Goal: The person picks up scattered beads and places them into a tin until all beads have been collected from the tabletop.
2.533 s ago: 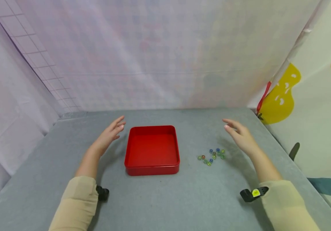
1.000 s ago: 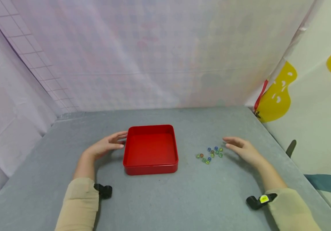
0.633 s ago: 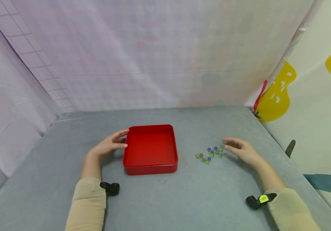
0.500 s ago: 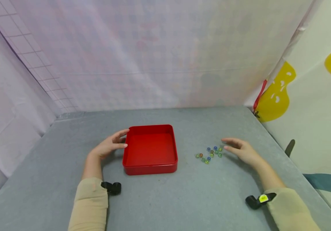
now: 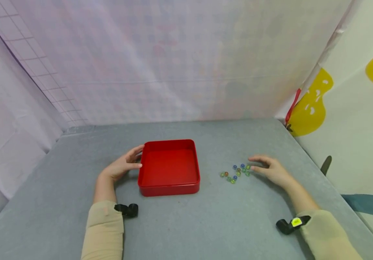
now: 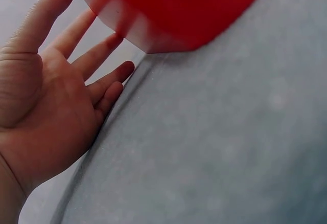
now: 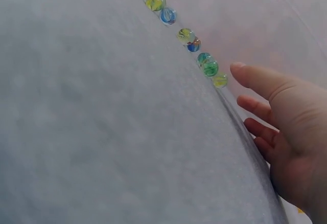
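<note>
A square red tray (image 5: 170, 164) with low walls sits on the grey table, nothing in it. My left hand (image 5: 121, 167) is at its left side, thumb and fingertips right at the wall. In the left wrist view the fingers of that hand (image 6: 56, 96) are spread and nearly straight against the red side. Several glass marbles (image 5: 238, 174), blue, green, yellow and orange, lie loose to the right of the tray. Close beside their right end is my right hand (image 5: 272, 171), fingers relaxed and holding nothing. The right wrist view shows its thumb just off a yellow-green marble (image 7: 220, 80).
A grey cloth covers the table (image 5: 186, 231). Behind it hangs a pale checked curtain (image 5: 186, 61), and a white sheet with yellow pear shapes (image 5: 313, 108) hangs on the right. Each sleeve carries a black wrist camera, such as the left one (image 5: 131, 210).
Both hands have come down to the table. My left hand has moved right, up to the tray's side; my right hand has come close to the marbles. Tray and marbles stay in place.
</note>
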The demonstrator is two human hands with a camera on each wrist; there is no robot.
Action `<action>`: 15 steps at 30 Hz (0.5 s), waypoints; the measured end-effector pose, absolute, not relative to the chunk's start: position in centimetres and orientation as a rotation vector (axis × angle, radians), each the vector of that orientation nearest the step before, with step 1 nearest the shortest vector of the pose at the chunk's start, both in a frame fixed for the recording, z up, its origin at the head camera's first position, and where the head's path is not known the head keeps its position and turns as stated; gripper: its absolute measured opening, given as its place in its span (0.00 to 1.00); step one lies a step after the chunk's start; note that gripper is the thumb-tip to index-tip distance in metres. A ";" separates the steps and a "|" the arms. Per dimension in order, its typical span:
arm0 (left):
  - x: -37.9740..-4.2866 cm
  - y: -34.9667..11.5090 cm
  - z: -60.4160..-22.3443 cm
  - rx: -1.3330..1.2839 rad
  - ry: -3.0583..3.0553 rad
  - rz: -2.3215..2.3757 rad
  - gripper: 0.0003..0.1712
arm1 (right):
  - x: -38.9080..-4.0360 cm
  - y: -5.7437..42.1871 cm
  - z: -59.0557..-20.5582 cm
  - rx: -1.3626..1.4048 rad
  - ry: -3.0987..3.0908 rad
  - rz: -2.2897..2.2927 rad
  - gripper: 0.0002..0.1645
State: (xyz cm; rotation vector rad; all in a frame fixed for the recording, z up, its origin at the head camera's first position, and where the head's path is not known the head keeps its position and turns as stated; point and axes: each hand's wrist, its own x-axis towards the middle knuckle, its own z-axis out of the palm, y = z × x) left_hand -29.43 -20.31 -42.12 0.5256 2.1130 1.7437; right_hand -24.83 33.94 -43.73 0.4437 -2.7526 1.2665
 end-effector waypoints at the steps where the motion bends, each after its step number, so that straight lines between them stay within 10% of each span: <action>1: -29.4 -20.3 -42.1 0.531 2.108 1.744 0.43 | -24.8 33.9 -43.8 0.456 -2.741 1.257 0.21; 15: -29.3 -20.4 -42.3 0.546 2.087 1.752 0.43 | -25.4 33.8 -44.7 0.555 -2.654 1.134 0.14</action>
